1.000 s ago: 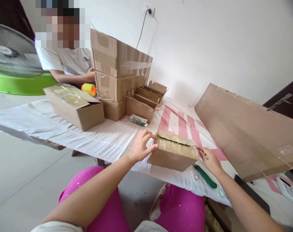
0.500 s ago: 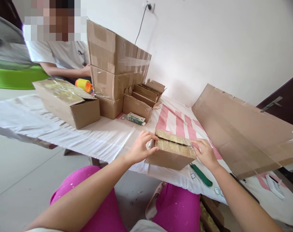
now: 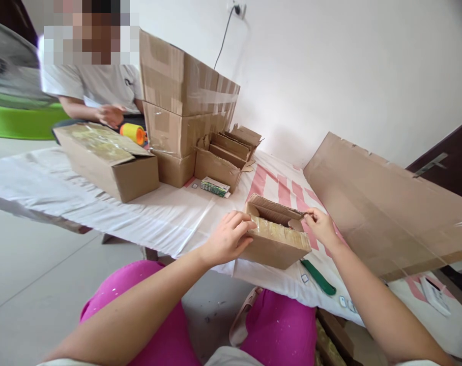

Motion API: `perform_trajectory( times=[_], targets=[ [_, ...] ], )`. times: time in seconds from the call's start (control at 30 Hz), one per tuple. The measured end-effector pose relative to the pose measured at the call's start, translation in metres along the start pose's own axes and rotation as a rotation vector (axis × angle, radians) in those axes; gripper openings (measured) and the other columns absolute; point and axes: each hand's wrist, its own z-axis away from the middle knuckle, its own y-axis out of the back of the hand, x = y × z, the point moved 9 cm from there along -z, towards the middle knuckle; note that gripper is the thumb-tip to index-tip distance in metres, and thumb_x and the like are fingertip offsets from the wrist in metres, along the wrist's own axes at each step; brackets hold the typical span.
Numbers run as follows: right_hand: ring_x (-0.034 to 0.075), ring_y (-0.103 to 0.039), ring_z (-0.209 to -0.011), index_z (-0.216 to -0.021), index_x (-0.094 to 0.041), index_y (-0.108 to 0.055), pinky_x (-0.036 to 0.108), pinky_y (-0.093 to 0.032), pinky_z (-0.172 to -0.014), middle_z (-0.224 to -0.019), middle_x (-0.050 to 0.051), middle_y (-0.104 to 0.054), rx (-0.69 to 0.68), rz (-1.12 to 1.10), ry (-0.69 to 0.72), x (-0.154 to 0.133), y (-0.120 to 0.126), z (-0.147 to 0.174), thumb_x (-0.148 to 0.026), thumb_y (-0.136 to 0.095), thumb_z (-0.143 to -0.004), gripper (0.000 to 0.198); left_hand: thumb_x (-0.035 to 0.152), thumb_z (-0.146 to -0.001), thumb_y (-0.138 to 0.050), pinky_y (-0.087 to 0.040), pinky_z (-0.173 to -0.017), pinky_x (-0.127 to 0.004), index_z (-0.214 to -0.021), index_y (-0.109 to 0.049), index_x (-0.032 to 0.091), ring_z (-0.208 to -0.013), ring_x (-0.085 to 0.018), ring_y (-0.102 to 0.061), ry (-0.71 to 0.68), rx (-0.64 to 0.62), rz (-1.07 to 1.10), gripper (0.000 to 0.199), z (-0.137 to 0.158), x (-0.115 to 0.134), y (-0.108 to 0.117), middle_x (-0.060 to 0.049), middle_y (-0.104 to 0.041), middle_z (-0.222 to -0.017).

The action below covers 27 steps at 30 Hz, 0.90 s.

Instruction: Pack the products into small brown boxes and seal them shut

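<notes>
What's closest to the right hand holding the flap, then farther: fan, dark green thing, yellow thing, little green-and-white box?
1. Dark green thing, near table's edge.
2. Little green-and-white box, further left.
3. Yellow thing, left, beside stacked boxes.
4. Fan, far left.

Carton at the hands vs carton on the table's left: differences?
- State: the near carton has its far flap raised; the left carton's top is mostly closed.
- Contact: the left hand and right hand are on the near carton, neither on the left carton.

Shared: brown cardboard, yellowish tape on top.
</notes>
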Motion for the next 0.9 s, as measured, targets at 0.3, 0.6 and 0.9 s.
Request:
perform_trajectory(
  times=[0.3, 0.6, 0.9],
  targets=[
    [0.016, -0.064, -0.069, -0.102, -0.019, -0.066, 0.031, -0.052, -0.065, -0.082, 0.005, -0.071, -0.192, -0.199, -0.017, 0.005, -0.016, 0.002, -0.037, -0.056, -0.079, 0.031, 0.016, -0.087, -0.055, -0.044, -0.083, -0.038, -0.104, -0.054, 0.019, -0.097, -0.023, -0.053, -0.021, 0.018, -0.039, 0.018, 0.001, -0.004, -0.001, -0.009, -0.058, -0.105],
    [0.021, -0.065, -0.079, -0.079, -0.022, -0.071, 0.036, -0.052, -0.074, -0.082, 0.008, -0.07, 0.054, 0.122, 0.417, -0.031, 0.0, 0.006, -0.035, -0.054, -0.086, 0.023, 0.015, -0.087, -0.055, -0.049, -0.088, -0.039, -0.108, -0.053, 0.021, -0.103, -0.022, -0.058, 0.006, 0.158, 0.115, 0.022, 0.003, 0.0, 0.011, -0.01, -0.057, -0.111],
    [0.017, -0.063, -0.061, -0.086, -0.02, -0.057, 0.03, -0.051, -0.06, -0.067, 0.001, -0.065, -0.164, -0.309, -0.038, -0.004, 0.006, -0.001, -0.055, -0.072, -0.07, 0.041, 0.016, -0.086, -0.058, -0.054, -0.08, -0.031, -0.124, -0.047, 0.022, -0.081, -0.013, -0.065, 0.136, 0.067, 0.62, 0.04, 0.002, -0.008, 0.004, -0.003, -0.067, -0.088]
  ],
)
